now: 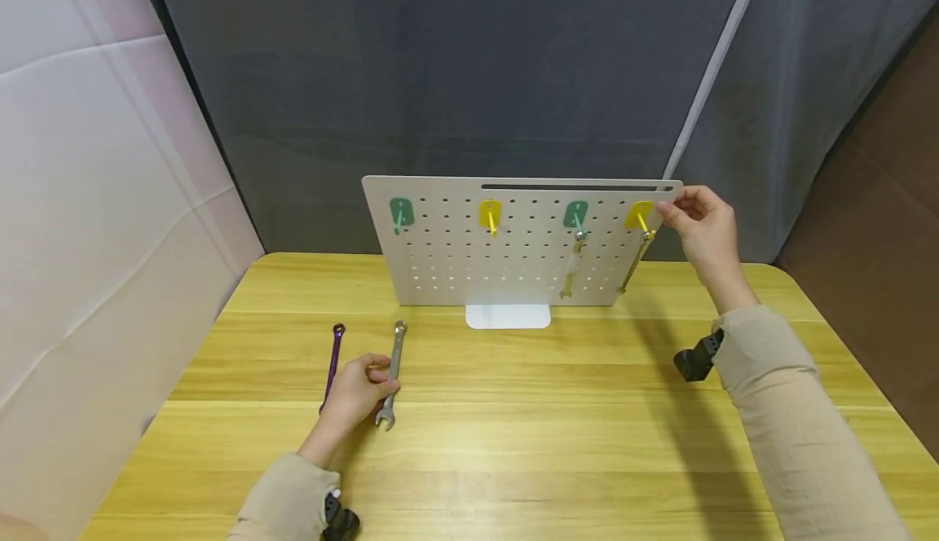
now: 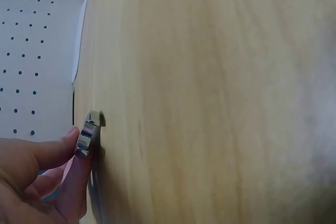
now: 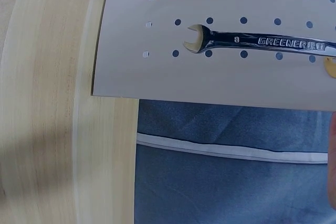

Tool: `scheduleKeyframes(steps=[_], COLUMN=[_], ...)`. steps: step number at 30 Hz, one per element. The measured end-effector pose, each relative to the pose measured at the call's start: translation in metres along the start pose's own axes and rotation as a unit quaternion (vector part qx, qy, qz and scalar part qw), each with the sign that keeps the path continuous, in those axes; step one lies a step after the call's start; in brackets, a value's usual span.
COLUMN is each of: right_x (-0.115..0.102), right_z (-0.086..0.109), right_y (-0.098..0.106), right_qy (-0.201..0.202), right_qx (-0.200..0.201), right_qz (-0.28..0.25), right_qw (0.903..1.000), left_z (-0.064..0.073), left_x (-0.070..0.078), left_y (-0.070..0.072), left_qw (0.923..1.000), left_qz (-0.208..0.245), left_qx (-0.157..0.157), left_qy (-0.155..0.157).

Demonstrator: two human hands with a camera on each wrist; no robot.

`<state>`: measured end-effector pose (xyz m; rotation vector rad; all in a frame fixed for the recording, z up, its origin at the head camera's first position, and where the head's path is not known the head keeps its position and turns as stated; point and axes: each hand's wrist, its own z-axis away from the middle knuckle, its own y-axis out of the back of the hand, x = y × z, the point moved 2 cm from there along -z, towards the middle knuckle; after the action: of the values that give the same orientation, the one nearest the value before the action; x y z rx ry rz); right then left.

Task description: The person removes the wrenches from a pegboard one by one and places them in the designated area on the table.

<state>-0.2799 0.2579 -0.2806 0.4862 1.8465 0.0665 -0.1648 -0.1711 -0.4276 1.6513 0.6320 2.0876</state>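
Note:
My left hand [image 1: 359,390] pinches a silver combination wrench [image 1: 396,354] between thumb and fingers, low over the table. In the left wrist view the wrench [image 2: 88,134] appears end-on at the fingertips. A purple wrench [image 1: 335,358] lies left of that hand, partly hidden by it. My right hand [image 1: 707,227] is at the upper right edge of a white pegboard [image 1: 455,260], its thumb on the front face, seemingly gripping the edge. Beside the thumb, a shiny wrench [image 1: 634,264] hangs from a yellow hook [image 1: 640,215]; the right wrist view shows this wrench [image 3: 252,41] against the board.
Another wrench [image 1: 570,268] hangs from a green hook [image 1: 575,215]. Farther left on the board are a yellow hook [image 1: 490,215] and a green hook [image 1: 401,213], both bare. The board's white foot [image 1: 508,317] rests on the wooden table [image 1: 528,443]. Dark cloth [image 1: 440,76] stands behind.

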Motion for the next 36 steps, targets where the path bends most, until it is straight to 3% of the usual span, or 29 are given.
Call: scheduleKeyframes(steps=[19, 25, 31, 36], right_x=[-0.002, -0.002, -0.003, -0.003], right_z=[0.002, 0.002, 0.003, 0.004], right_y=[-0.001, -0.001, -0.003, -0.002], right_qy=[-0.007, -0.007, -0.002, -0.002], right_qx=[-0.006, -0.006, -0.008, -0.005], right_qz=[-0.008, -0.01, -0.01, 0.001], right_qw=[0.9999, 0.9999, 0.9999, 1.0], left_z=[-0.001, -0.003, -0.008, -0.018], left_x=[-0.002, -0.001, 0.017, 0.047], left_y=[-0.002, 0.0, -0.007, -0.023], left_qw=[1.0, 0.9991, 0.9969, 0.9921], left_qz=[-0.003, -0.013, 0.052, 0.105], left_qx=[0.004, 0.038, 0.053, 0.043], left_qy=[-0.006, -0.016, -0.027, -0.052])
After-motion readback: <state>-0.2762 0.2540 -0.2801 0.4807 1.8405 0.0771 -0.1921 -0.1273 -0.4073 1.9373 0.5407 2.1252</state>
